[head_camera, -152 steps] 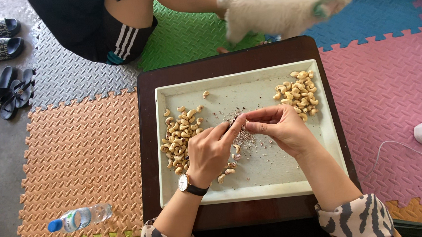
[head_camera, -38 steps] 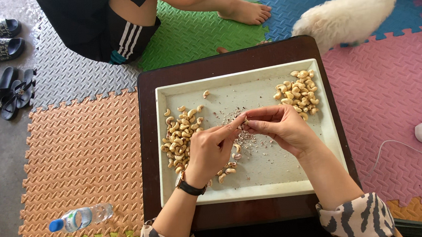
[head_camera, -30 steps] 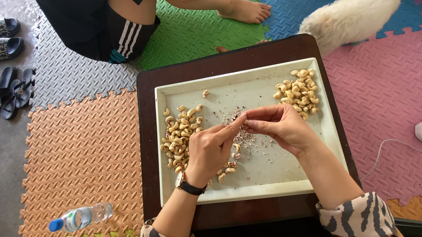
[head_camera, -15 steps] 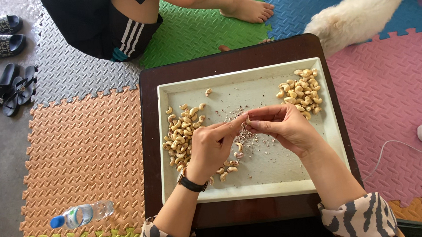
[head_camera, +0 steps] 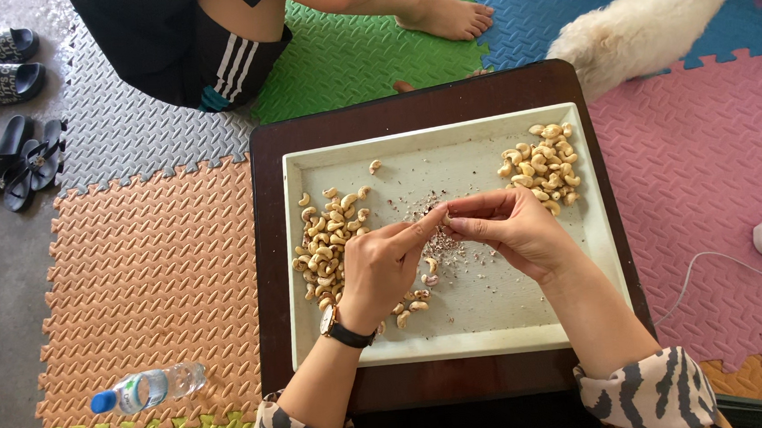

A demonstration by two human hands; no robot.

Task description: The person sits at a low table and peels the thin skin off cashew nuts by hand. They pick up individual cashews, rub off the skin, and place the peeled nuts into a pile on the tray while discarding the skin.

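White dog (head_camera: pixel 645 21) farther right—hands unmoved

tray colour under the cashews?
Pale cream tray, seen in the head view, on a dark brown table.

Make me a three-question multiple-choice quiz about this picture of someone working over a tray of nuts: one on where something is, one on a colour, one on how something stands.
1. Where does the water bottle lie?
A on the tray
B on the orange mat
C on the dark table

2. What colour is the bottle's cap?
A blue
B red
C white

3. How are the left hand and right hand placed?
A far apart
B flat on the floor
C fingertips meeting over the tray

Answers: B, it lies on the orange mat left of the table; A, its cap is blue; C, the fingertips pinch together above the tray's middle.
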